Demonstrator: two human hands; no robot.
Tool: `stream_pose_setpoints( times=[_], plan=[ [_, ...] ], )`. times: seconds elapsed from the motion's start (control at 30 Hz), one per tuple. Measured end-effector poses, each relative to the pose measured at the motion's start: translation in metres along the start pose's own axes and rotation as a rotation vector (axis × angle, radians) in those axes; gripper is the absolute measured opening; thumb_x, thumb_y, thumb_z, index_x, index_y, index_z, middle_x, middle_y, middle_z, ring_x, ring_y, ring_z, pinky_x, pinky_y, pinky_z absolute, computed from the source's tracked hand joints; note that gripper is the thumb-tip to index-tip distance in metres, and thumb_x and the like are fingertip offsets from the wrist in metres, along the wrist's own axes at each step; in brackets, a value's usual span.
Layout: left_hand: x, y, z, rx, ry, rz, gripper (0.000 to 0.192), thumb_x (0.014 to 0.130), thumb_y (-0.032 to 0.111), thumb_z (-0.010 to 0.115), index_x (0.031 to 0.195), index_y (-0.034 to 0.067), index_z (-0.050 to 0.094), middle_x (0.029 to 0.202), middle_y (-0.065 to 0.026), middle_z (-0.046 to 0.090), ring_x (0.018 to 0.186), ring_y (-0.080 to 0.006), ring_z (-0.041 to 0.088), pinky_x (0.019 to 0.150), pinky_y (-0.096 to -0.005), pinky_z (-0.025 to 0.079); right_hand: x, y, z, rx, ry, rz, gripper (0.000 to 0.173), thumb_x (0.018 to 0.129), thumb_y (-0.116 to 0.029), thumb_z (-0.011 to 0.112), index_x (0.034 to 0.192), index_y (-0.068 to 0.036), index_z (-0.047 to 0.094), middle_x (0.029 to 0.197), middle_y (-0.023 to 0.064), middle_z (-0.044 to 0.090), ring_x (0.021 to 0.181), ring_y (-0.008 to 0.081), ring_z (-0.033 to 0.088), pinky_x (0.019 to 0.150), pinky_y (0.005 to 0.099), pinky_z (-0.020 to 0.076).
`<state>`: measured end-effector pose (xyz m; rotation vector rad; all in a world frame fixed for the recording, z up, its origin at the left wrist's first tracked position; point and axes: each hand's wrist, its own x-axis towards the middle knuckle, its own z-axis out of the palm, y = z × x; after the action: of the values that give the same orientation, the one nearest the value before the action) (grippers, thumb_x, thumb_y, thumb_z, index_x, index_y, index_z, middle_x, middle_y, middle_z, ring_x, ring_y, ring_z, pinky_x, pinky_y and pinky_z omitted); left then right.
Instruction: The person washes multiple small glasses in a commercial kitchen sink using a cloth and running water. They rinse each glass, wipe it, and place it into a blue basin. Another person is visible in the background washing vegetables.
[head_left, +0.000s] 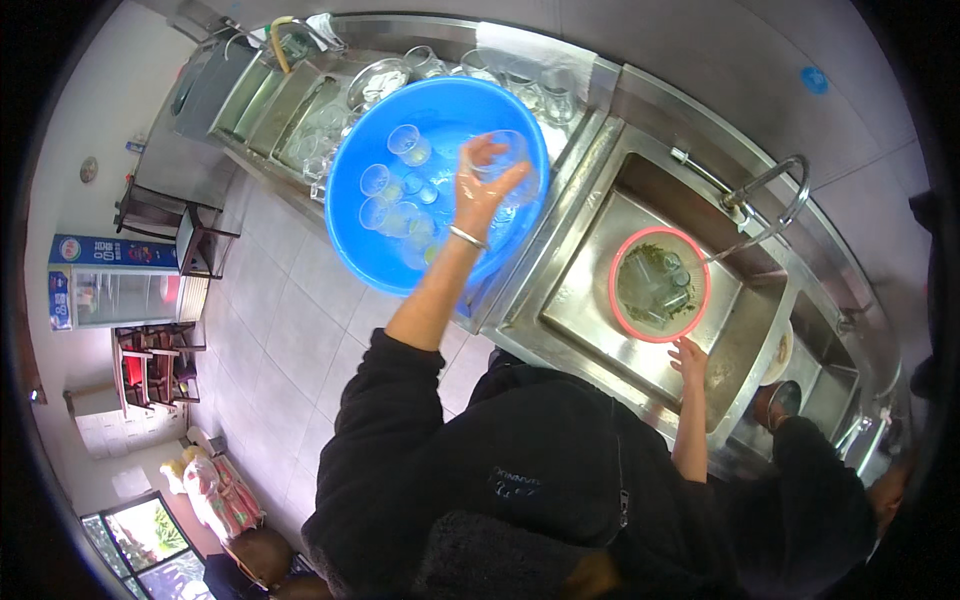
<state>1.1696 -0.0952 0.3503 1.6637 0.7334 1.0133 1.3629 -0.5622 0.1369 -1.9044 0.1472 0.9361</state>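
Note:
My left hand, with a bracelet at the wrist, grips a clear drinking glass above a large blue plastic basin. Several clear glasses lie or stand in the left part of that basin. My right hand has its fingers apart beside the near rim of a pink-rimmed strainer basket; whether a fingertip touches the rim is unclear. Inside the basket are several small clear glasses among dark green bits. The basket sits in a stainless steel sink, under a thin stream from the faucet.
More glassware lines the counter behind the basin, with a metal bowl of white items at its left end. On the right, another person's hand is by a dark pot at the adjoining sink. Chairs and a display fridge stand across the tiled floor.

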Motion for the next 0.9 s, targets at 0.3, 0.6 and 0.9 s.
stream_pose_setpoints(
  times=[0.3, 0.6, 0.9],
  plan=[
    [0.025, -0.13, -0.072, 0.705, -0.253, -0.174, 0.08, 0.054, 0.036, 0.088, 0.112, 0.0, 0.046, 0.106, -0.0154, 0.057, 0.092, -0.0255, 0.057, 0.082, -0.0345, 0.048, -0.019, -0.021, 0.058, 0.043, 0.003, -0.016, 0.037, 0.09, -0.017, 0.057, 0.122, 0.0, 0.052, 0.111, 0.0127, 0.064, 0.092, 0.0237, 0.066, 0.071, 0.0334, 0.0535],
    [0.01, -0.135, -0.077, 0.601, -0.511, -0.092, 0.096, 0.051, 0.04, 0.088, 0.124, -0.001, 0.041, 0.122, -0.0203, 0.053, 0.108, -0.033, 0.055, 0.092, -0.0394, 0.044, -0.026, -0.034, 0.117, -0.012, -0.014, -0.027, 0.034, 0.092, -0.018, 0.053, 0.121, -0.001, 0.053, 0.11, 0.0118, 0.064, 0.087, 0.021, 0.067, 0.067, 0.0315, 0.0531],
    [0.122, -0.136, -0.171, 1.158, 0.039, -0.066, 0.103, 0.058, 0.038, 0.085, 0.137, 0.005, 0.028, 0.127, -0.0208, 0.048, 0.11, -0.0367, 0.053, 0.091, -0.0445, 0.045, -0.041, -0.038, 0.154, -0.017, 0.009, 0.002, 0.033, 0.092, -0.016, 0.052, 0.12, 0.0, 0.053, 0.108, 0.0098, 0.065, 0.086, 0.0199, 0.067, 0.064, 0.0292, 0.0523]
  ],
)
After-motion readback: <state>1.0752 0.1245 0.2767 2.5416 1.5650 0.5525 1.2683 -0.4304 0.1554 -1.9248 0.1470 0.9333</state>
